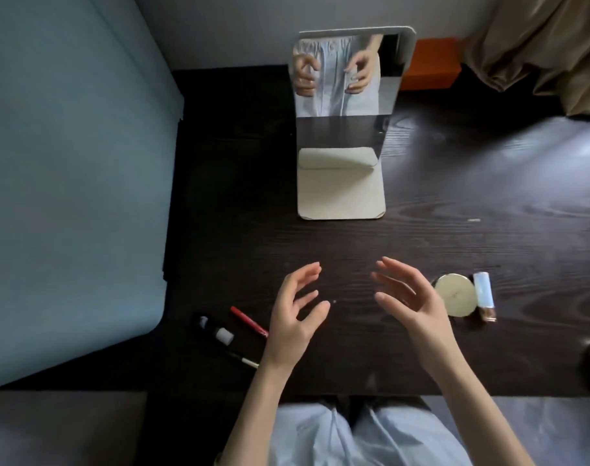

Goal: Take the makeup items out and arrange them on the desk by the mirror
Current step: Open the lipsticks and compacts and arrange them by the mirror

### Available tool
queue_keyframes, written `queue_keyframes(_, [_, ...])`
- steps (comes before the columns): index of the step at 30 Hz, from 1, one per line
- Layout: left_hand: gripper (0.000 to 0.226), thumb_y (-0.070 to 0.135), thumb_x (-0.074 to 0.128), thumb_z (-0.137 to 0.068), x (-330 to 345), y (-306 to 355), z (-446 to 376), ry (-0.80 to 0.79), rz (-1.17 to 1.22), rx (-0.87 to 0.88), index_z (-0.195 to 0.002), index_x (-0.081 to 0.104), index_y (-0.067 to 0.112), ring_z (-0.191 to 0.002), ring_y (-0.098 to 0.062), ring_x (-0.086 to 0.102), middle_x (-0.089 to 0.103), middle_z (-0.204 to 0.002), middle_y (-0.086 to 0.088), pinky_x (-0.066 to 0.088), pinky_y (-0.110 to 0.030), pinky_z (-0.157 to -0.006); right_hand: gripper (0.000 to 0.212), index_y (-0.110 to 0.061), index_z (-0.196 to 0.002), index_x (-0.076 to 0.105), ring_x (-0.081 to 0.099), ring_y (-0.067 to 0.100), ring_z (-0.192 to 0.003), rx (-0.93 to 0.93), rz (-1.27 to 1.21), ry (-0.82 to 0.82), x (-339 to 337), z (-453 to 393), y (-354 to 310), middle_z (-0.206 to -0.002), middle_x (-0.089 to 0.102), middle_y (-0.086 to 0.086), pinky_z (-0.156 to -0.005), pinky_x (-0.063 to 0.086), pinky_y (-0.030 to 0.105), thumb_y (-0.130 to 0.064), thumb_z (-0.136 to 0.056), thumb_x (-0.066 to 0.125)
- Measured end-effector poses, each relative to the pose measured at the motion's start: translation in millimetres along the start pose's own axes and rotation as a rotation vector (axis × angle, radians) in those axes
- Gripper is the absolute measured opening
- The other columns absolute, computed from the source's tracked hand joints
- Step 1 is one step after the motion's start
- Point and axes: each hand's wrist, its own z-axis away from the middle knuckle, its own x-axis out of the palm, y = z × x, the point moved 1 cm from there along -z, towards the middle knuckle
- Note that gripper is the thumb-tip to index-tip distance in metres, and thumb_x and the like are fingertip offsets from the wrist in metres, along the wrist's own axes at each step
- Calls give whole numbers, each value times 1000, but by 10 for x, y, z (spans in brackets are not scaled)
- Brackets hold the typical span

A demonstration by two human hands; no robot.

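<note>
No text, label, brand or number can be read; a faint mark on the round gold compact (454, 293) is too small to make out.

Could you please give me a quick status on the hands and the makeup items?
Left hand and right hand open, empty, above desk. Red pencil left, gold compact right. Mirror upright, nothing blocking.

The single head-worn wide-angle camera looked steeply down from above onto the dark wood-grain desk (421, 230), close over both bare forearms, facing the white-framed standing mirror (340, 95) at the far wall; edges bowed outward; no second view existed.
</note>
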Motion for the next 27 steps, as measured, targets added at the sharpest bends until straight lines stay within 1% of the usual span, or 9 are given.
queue_keyframes(5, [47, 12, 61, -77, -417, -80, 134, 52, 10, 4, -122, 52, 25, -123, -7, 49, 55, -128, 6, 45, -23, -97, 48, -24, -114, 59, 63, 11, -109, 23, 104, -123, 410, 75, 119, -119, 65, -2, -89, 50, 25, 7, -78, 67])
queue_keyframes(11, [47, 14, 63, -77, -656, -159, 237, 111, 36, -14, -122, 54, 23, -120, -4, 51, 57, -128, 6, 46, -19, -95, 45, -25, -109, 63, 64, 12, -104, 65, 133, -63, 458, 62, 157, -110, 69, -2, -86, 51, 26, 7, -78, 68])
queue_keyframes(12, [45, 12, 64, -79, -713, -167, 250, 137, 34, -20, -122, 54, 22, -120, -4, 52, 57, -127, 7, 46, -20, -95, 44, -25, -108, 63, 65, 11, -103, 71, 145, -61, 491, 66, 176, -109, 69, -1, -86, 51, 24, 7, -78, 68])
queue_keyframes(14, [41, 2, 63, -84, -880, -191, 269, 271, 37, -31, -120, 56, 21, -117, -5, 54, 59, -125, 5, 47, -21, -94, 43, -24, -106, 63, 66, 8, -99, 72, 193, -98, 623, 58, 228, -109, 69, 2, -82, 50, 18, 7, -77, 69])
queue_keyframes(17, [41, -6, 58, -84, -1202, -276, 313, 477, 3, -41, -117, 56, 19, -115, -9, 56, 60, -123, 0, 48, -12, -86, 41, -26, -103, 62, 65, 2, -91, 52, 334, -232, 987, 5, 357, -105, 69, -1, -79, 50, 16, 3, -76, 71])
queue_keyframes(19, [41, -8, 58, -84, -1378, -373, 376, 553, 5, -64, -115, 56, 19, -112, -13, 57, 60, -120, 0, 49, -11, -81, 36, -27, -100, 62, 64, 3, -88, 23, 446, -327, 1288, -35, 469, -98, 69, -6, -79, 52, 21, -3, -75, 72])
queue_keyframes(22, [42, -10, 57, -84, -1529, -518, 509, 627, -5, -114, -115, 56, 18, -107, -18, 58, 59, -114, 3, 48, -9, -75, 30, -19, -105, 64, 62, 8, -88, -42, 602, -438, 1728, -48, 658, -98, 67, -4, -80, 50, 21, -14, -77, 72])
queue_keyframes(24, [42, -9, 57, -84, -1559, -597, 603, 635, -11, -149, -117, 55, 18, -105, -16, 58, 59, -116, 2, 48, -9, -74, 30, -18, -110, 62, 59, 10, -94, -118, 749, -457, 1948, -26, 796, -103, 66, -3, -82, 49, 24, -24, -81, 69])
queue_keyframes(27, [44, -6, 59, -84, -1556, -700, 730, 629, 5, -208, -121, 55, 17, -107, -13, 58, 58, -122, -1, 48, -9, -73, 29, -20, -112, 60, 55, 16, -103, -216, 931, -405, 2147, -3, 927, -110, 64, -3, -86, 47, 34, -25, -84, 64])
